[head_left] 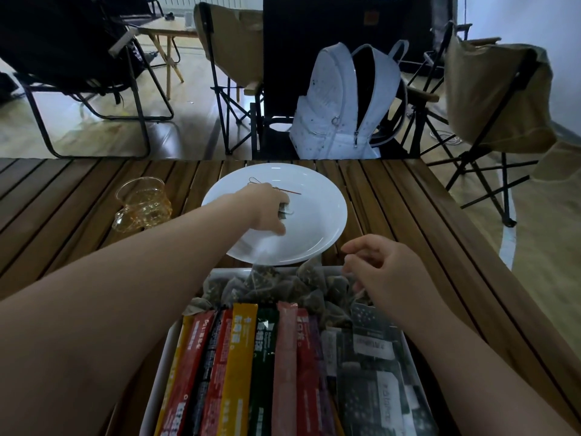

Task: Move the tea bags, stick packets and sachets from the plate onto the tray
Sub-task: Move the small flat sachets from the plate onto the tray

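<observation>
A white plate (317,196) sits on the wooden table beyond a white tray (163,369). My left hand (267,209) reaches over the plate and grips a dark tea bag (284,212); its red string (287,191) trails across the plate. In the tray, pyramid tea bags (283,284) fill the far end, coloured stick packets (239,366) lie in a row on the left, and dark sachets (374,357) are stacked on the right. My right hand (380,265) hovers over the tray's far right corner, fingers loosely curled; whether it pinches a tea bag string is unclear.
An amber glass pitcher (143,204) stands left of the plate. A white backpack (342,105) rests on a chair behind the table's far edge. Folding chairs (229,67) stand around on the floor. The table's right edge runs diagonally near my right forearm.
</observation>
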